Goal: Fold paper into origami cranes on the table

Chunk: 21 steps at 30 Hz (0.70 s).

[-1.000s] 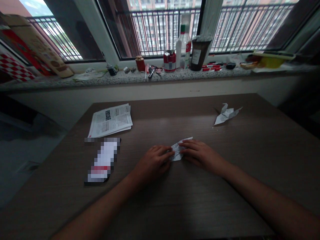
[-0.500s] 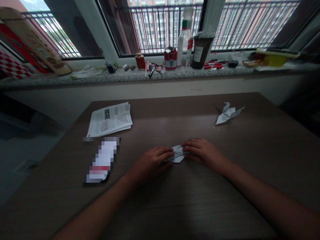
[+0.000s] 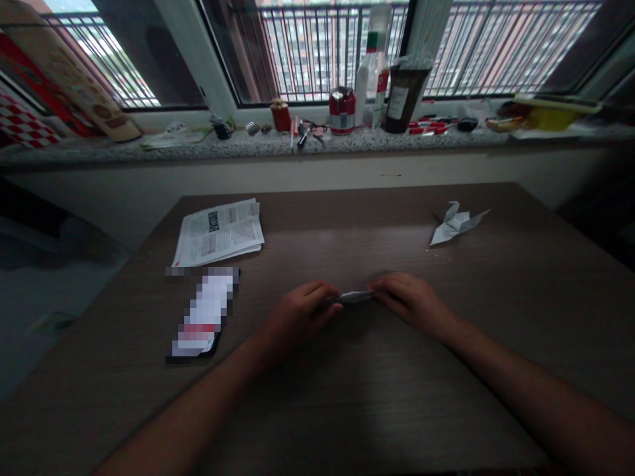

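A small piece of folded paper [image 3: 355, 297] is held between my two hands over the middle of the table, seen nearly edge-on as a thin pale strip. My left hand [image 3: 306, 311] pinches its left end between thumb and fingers. At the right end, the fingers of my right hand [image 3: 407, 299] are closed on it, covering that tip. Farther back on the right stands a folded paper crane [image 3: 454, 223], apart from both hands.
Folded printed sheets [image 3: 221, 233] lie at the table's back left, with a phone [image 3: 206, 314] nearer me, its screen blurred out. Along the granite windowsill [image 3: 188, 153] stand a red can [image 3: 342, 111], bottles [image 3: 366, 89], a dark cup [image 3: 403, 99] and small tools.
The folded paper has tipped up from showing its broad face to nearly edge-on. Both hands have risen slightly with it and stay at its ends. The whole view has shifted a little.
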Motion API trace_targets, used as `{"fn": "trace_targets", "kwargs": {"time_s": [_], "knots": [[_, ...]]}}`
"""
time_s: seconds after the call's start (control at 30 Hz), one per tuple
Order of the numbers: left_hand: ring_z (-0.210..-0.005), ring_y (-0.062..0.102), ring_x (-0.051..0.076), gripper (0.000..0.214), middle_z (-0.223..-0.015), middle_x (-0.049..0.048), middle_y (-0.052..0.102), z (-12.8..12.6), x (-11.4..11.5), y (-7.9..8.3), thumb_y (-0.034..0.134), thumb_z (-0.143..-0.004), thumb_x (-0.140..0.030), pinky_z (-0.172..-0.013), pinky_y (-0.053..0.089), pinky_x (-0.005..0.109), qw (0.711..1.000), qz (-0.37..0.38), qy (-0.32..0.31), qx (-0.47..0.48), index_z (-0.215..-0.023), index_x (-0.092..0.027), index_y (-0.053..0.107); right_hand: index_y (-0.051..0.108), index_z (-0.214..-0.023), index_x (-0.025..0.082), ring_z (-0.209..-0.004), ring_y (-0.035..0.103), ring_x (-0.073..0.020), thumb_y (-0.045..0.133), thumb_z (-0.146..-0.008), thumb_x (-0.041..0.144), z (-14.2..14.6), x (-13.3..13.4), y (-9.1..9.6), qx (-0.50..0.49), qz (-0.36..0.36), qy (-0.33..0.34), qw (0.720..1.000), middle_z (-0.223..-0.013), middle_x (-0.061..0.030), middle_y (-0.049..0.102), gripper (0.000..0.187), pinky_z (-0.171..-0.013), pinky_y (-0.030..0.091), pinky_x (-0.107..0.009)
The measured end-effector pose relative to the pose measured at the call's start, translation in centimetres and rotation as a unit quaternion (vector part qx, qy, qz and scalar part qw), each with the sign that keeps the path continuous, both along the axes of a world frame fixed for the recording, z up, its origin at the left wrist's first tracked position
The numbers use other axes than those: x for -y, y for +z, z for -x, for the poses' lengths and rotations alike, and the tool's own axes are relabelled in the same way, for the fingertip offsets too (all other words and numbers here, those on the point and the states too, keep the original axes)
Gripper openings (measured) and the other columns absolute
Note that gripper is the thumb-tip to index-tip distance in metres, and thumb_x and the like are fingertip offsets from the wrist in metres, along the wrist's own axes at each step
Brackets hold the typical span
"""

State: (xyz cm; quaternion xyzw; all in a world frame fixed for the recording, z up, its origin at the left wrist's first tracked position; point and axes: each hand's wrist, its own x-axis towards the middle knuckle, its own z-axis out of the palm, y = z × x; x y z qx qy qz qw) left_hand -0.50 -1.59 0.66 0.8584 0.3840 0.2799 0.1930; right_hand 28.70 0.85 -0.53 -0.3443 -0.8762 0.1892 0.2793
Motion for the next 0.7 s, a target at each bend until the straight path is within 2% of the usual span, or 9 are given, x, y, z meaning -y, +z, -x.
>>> {"fn": "trace_targets", "kwargs": {"time_s": [0.17,0.33,0.43,0.53,0.7], "knots": [[-0.091,0.070,0.018,0.014,-0.104,0.0047,0.070,0.2,0.0,0.2,0.062,-0.101,-0.020,-0.080,0.059,0.032,0.999,-0.013,0.030,0.031,-0.115,-0.020,0.063,0.072,-0.114,0.024,-0.094,0.071,-0.0206,0.055,-0.106,0.030,0.5,0.5,0.9,-0.055,0.043,-0.039,0.997,-0.103,-0.0064,0.074,0.020,-0.081,0.057,-0.033],[-0.118,0.064,0.026,0.039,-0.133,0.0120,0.062,0.2,-0.1,0.2,0.063,-0.099,-0.019,-0.097,0.058,0.045,0.995,-0.085,0.044,-0.008,-0.137,-0.021,0.056,0.067,-0.132,0.028,-0.105,0.072,-0.0229,0.056,-0.105,0.030,0.5,0.2,0.0,-0.060,0.052,-0.068,0.995,-0.119,-0.0068,0.075,0.030,-0.090,0.059,-0.038],[-0.123,0.061,0.028,0.033,-0.138,0.0116,0.061,0.2,0.1,0.3,0.060,-0.101,-0.018,-0.101,0.056,0.049,0.990,-0.121,0.000,-0.071,-0.134,-0.023,0.059,0.068,-0.130,0.028,-0.106,0.073,-0.0245,0.058,-0.104,0.030,0.3,-0.1,-0.6,-0.052,0.049,-0.082,0.994,-0.120,-0.0069,0.076,0.029,-0.092,0.059,-0.040],[-0.123,0.061,0.028,0.031,-0.137,0.0102,0.063,-0.2,0.5,0.2,0.058,-0.103,-0.021,-0.103,0.055,0.048,0.983,-0.113,-0.059,-0.133,-0.135,-0.022,0.060,0.070,-0.125,0.026,-0.103,0.072,-0.0254,0.058,-0.103,0.029,0.3,-0.2,-0.6,-0.030,0.038,-0.091,0.995,-0.114,-0.0081,0.075,0.025,-0.090,0.058,-0.040],[-0.137,0.052,0.032,0.052,-0.152,0.0107,0.054,-1.0,0.9,-0.1,0.064,-0.102,-0.034,-0.112,0.047,0.052,0.973,-0.069,-0.081,-0.204,-0.150,-0.022,0.049,0.069,-0.126,0.024,-0.099,0.070,-0.0254,0.059,-0.103,0.028,0.5,-0.2,-0.7,-0.006,0.020,-0.095,0.995,-0.109,-0.0098,0.071,0.026,-0.087,0.058,-0.040]]}}
